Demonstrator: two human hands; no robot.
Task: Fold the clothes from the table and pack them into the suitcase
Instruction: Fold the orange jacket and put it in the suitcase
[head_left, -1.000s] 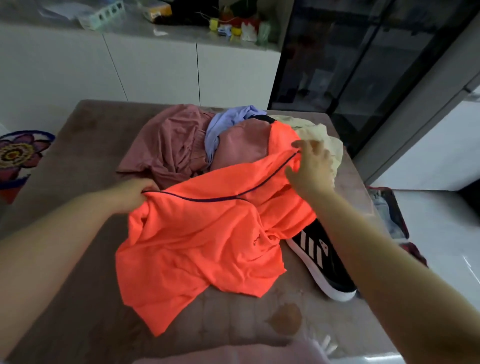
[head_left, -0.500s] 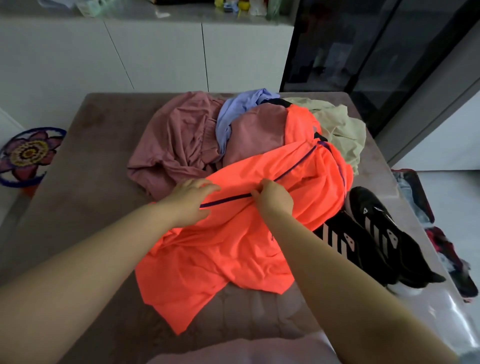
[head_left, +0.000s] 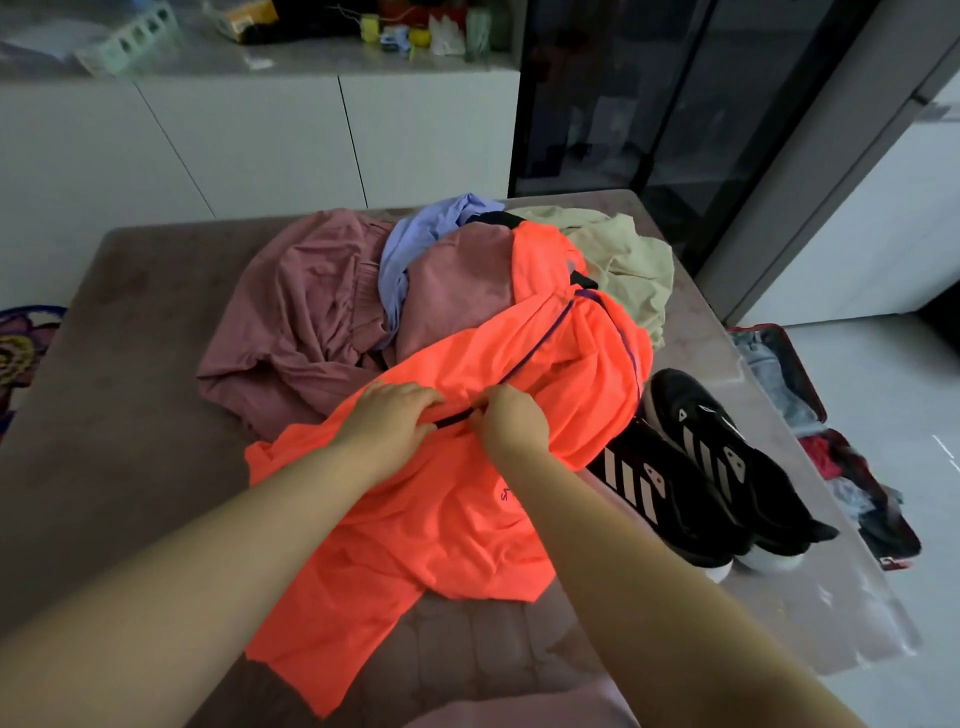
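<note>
A bright orange shirt (head_left: 441, 519) with dark purple piping lies crumpled across the middle of the brown table (head_left: 130, 364). My left hand (head_left: 392, 418) and my right hand (head_left: 514, 423) sit close together on it, both pinching the fabric along the dark seam. Behind the shirt is a heap of clothes: a dusty pink garment (head_left: 306, 306), a lavender one (head_left: 415, 244) and a pale yellow-green one (head_left: 623, 254). The open suitcase (head_left: 810, 395) lies on the floor to the right, with several clothes inside.
A pair of black sneakers (head_left: 706, 478) with white stripes stands on the table's right side, touching the orange shirt. White cabinets and a cluttered counter (head_left: 311, 52) run behind the table. A dark glass door (head_left: 649, 104) is at the back right. A patterned mat (head_left: 21, 343) lies left.
My right hand has let go of the shirt's far edge and come in beside my left hand. Both hands now grip the seam near the middle. The shirt has bunched toward the right.
</note>
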